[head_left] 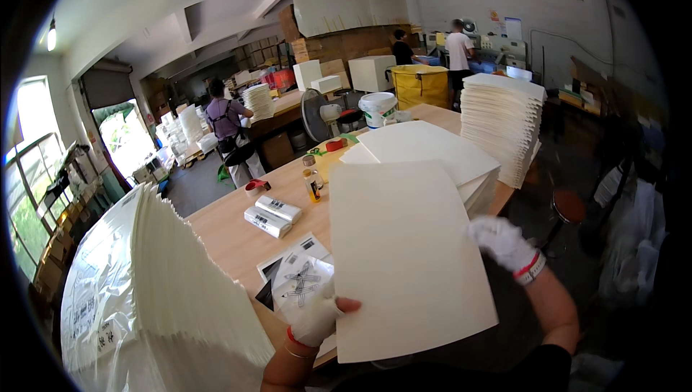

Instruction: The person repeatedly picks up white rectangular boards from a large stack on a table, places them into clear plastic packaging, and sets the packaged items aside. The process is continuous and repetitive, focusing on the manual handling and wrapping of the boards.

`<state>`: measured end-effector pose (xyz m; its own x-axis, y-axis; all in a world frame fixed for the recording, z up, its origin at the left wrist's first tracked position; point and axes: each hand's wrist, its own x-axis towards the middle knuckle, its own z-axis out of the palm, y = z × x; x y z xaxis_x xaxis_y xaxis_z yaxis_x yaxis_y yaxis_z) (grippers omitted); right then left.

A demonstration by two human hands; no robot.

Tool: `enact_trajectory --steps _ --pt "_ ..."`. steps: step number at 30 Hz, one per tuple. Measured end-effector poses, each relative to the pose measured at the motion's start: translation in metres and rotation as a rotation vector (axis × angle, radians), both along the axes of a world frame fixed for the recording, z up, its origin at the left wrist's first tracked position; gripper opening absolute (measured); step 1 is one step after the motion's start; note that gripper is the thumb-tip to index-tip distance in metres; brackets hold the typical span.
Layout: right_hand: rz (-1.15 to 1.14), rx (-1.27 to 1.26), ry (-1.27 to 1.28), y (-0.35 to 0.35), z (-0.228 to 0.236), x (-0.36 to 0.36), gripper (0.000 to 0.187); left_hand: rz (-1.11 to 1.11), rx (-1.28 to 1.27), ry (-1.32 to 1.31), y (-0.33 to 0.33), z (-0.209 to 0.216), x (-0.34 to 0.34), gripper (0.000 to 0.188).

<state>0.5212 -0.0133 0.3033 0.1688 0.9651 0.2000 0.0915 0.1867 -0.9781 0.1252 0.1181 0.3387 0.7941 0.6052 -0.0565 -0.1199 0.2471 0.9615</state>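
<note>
Pinching a cream sheet [411, 262] by its left edge is the left hand [319, 318]. The right hand [503, 243] appears blurred at the opposite edge, finger closure unclear.

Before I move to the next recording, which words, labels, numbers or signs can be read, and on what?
I copy out no wording, only where print stands:
Plastic-wrapped stack: dark characters, partly blurred.
White packets: small dark characters.
Printed item beside the left hand: fine print, too small to read.
White bucket: label too small to read.
Wall notice: too small to read.
Cream sheet: no print visible.
</note>
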Motion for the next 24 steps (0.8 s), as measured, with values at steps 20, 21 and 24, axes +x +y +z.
enact_trajectory --steps 20,21,24 --pt "0.135 -0.063 -0.968 0.024 -0.194 -0.139 0.026 0.555 0.870 0.856 0.120 -0.249 -0.041 0.053" --pt "0.156 -0.237 -1.072 0.039 -0.195 -0.149 0.024 0.531 0.940 0.760 0.115 -0.249 -0.030 0.052" --pt "0.253 -0.594 -1.209 0.099 -0.220 -0.170 0.033 0.513 1.200 0.509 0.046 -0.228 0.040 0.046"
